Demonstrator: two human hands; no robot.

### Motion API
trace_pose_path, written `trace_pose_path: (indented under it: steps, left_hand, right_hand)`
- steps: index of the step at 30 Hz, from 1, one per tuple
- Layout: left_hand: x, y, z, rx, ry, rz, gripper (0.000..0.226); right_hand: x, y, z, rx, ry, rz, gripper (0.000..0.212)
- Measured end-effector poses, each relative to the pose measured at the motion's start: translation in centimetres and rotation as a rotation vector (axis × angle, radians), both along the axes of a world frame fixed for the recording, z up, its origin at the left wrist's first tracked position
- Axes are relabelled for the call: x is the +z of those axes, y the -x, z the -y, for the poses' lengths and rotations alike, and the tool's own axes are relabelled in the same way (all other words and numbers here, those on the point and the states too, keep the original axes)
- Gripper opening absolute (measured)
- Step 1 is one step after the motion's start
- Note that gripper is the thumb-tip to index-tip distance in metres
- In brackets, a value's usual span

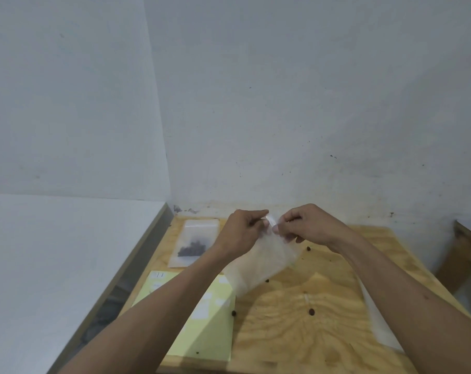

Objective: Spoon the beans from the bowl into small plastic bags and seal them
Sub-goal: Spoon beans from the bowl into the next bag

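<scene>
While held aloft, plastic bag (261, 261) top edge pinched between fingers (276, 228)

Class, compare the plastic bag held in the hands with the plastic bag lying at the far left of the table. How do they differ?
The held bag is lifted off the wooden table, pinched at its top edge by the left hand and right hand; the lying bag rests flat, untouched. The lying bag shows a dark cluster of beans; the held bag shows none. The held bag hangs tilted; the lying bag lies square. Both are small and translucent.
</scene>
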State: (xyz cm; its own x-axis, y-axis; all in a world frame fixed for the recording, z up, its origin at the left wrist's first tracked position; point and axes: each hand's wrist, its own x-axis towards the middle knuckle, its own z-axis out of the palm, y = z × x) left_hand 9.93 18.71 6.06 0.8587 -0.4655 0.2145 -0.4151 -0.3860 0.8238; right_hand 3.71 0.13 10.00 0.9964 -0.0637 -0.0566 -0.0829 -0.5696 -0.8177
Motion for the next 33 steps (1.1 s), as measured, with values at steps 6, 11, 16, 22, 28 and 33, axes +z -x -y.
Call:
trace_pose_path:
  steps: [6, 11, 16, 22, 28, 33]
  left_hand:
    - [0.3, 1.0, 0.0, -0.156, -0.456, 0.297, 0.103]
    - [-1.4, 0.9, 0.7, -0.095, -0.557, 0.405, 0.131]
    - [-1.4, 0.9, 0.5, -0.091, -0.434, 0.344, 0.097]
    - [0.6, 2.0, 0.6, -0.108, -0.369, 0.264, 0.080]
    - [-0.2, 0.6, 0.1, 0.034, -0.371, 0.280, 0.056]
    - [-1.5, -2.0, -2.2, 0.203, -0.507, 0.326, 0.075]
  right_hand:
    - [-0.5, -0.4, 0.3, -0.031, -0.073, -0.040, 0.019]
    - [-0.5, -0.8, 0.0, -0.043, -0.181, -0.098, 0.022]
    - [0.0, -0.2, 0.1, 0.032, -0.258, -0.132, 0.020]
    - [-0.3, -0.1, -0.1, 0.115, -0.125, -0.066, 0.015]
    - [-0.6, -1.3, -1.2, 0.156, -0.085, 0.017, 0.008]
    - [-2.1, -1.9, 0.2, -0.138, 0.377, 0.109, 0.012]
